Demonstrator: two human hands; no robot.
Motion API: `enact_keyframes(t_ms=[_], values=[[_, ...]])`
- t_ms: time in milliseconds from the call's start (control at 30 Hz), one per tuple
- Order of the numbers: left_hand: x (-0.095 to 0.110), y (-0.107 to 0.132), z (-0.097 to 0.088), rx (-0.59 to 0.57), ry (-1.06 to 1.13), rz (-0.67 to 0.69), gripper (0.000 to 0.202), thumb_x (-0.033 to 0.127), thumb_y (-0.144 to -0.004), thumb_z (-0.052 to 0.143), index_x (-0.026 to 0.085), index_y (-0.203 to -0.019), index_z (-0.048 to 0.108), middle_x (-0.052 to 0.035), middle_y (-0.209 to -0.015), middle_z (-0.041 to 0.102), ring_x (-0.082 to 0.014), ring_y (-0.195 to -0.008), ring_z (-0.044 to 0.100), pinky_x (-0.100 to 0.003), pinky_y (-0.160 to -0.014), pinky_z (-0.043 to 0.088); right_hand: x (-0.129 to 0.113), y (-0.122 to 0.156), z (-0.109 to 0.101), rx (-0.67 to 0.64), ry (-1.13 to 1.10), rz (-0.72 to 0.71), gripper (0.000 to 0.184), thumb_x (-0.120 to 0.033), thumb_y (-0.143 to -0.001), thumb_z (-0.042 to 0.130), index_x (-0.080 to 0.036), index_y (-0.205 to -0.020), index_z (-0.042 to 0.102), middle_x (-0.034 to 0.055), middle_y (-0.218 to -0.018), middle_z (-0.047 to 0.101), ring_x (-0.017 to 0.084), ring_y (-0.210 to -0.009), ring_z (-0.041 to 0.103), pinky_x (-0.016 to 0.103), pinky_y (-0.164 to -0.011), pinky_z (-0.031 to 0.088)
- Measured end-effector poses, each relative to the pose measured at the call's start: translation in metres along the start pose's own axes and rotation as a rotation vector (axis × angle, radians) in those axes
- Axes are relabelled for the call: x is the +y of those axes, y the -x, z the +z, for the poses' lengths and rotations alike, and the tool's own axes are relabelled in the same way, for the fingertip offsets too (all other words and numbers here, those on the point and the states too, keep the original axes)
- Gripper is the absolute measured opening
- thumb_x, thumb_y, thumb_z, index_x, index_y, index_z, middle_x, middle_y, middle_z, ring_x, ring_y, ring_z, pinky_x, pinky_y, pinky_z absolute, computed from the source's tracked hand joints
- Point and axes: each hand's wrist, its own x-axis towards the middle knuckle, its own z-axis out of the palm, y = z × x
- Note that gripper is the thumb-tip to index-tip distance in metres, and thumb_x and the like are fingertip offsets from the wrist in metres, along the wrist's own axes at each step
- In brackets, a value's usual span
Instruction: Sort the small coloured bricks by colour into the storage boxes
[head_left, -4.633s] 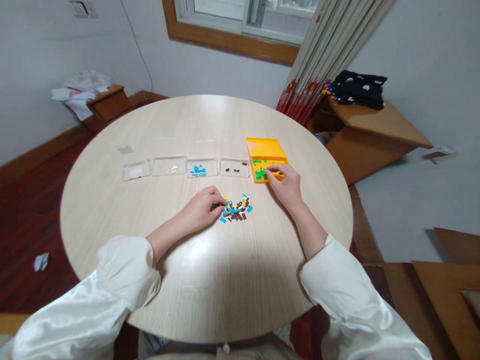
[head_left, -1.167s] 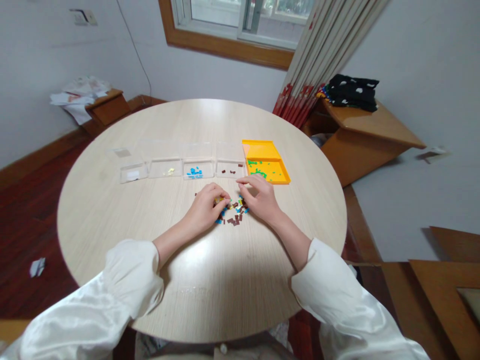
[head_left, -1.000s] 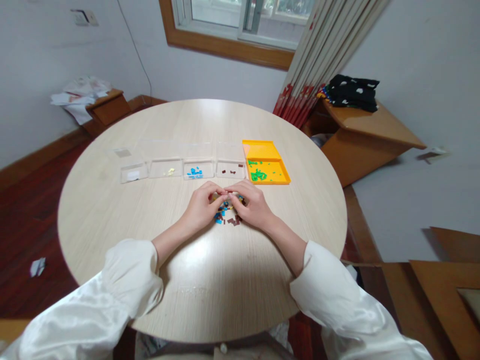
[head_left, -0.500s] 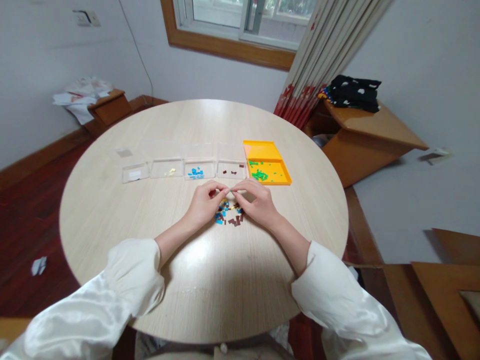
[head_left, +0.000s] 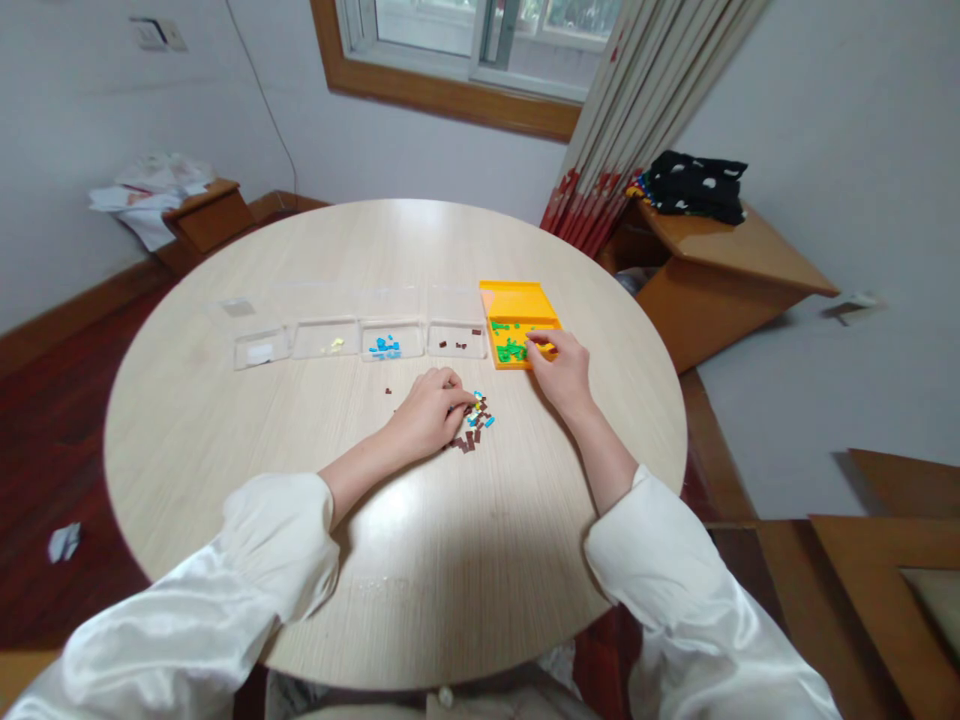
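A small heap of tiny brown, blue and yellow bricks (head_left: 474, 422) lies mid-table. My left hand (head_left: 429, 410) rests on the heap's left side with its fingers curled in a pinch; what they hold is too small to make out. My right hand (head_left: 561, 367) hovers over the near edge of the yellow tray (head_left: 516, 303), fingertips pinched above the green bricks (head_left: 511, 350) in it. Left of the tray stands a row of clear boxes: one with brown bricks (head_left: 454, 339), one with blue bricks (head_left: 390, 342), one with pale yellow bits (head_left: 324, 340), one with a white piece (head_left: 260, 350).
The round wooden table (head_left: 420, 540) ends close to my body. A lone brown brick (head_left: 388, 391) lies left of the heap. A low wooden cabinet with dark cloth (head_left: 697, 185) stands at right, beside a curtain (head_left: 637, 90). Papers (head_left: 142, 190) lie on a box at left.
My right hand has left the heap, where its fingertips met the left hand's, and moved right to the yellow tray. The left hand stayed on the heap. The view shifted slightly.
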Motion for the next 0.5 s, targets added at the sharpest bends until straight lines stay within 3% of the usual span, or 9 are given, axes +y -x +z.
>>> enact_keyframes(t_ms=[267,500], values=[[0.0029,0.0007,0.0,-0.002,-0.02,-0.007,0.024,0.017,-0.084,0.05,0.019,-0.088,0.074,-0.0085,-0.088,0.057,-0.0226,-0.088,0.052,-0.04,-0.082,0.043,0.0018,0.0005,0.002,-0.016,-0.011,-0.008,0.015,-0.022,-0.077,0.056,-0.019,-0.083,0.069,0.0069,-0.084,0.071,0.021,-0.081,0.063,0.039,-0.077,0.052],[0.0052,-0.0009,0.0032,-0.003,0.027,-0.023,0.024,0.018,-0.086,0.051,0.02,-0.097,0.073,-0.0081,-0.09,0.059,-0.0216,-0.088,0.053,-0.039,-0.084,0.042,0.0008,0.0015,0.0041,-0.044,-0.025,-0.012,0.014,-0.022,-0.078,0.056,-0.019,-0.083,0.069,0.0066,-0.084,0.071,0.021,-0.08,0.063,0.039,-0.077,0.051]])
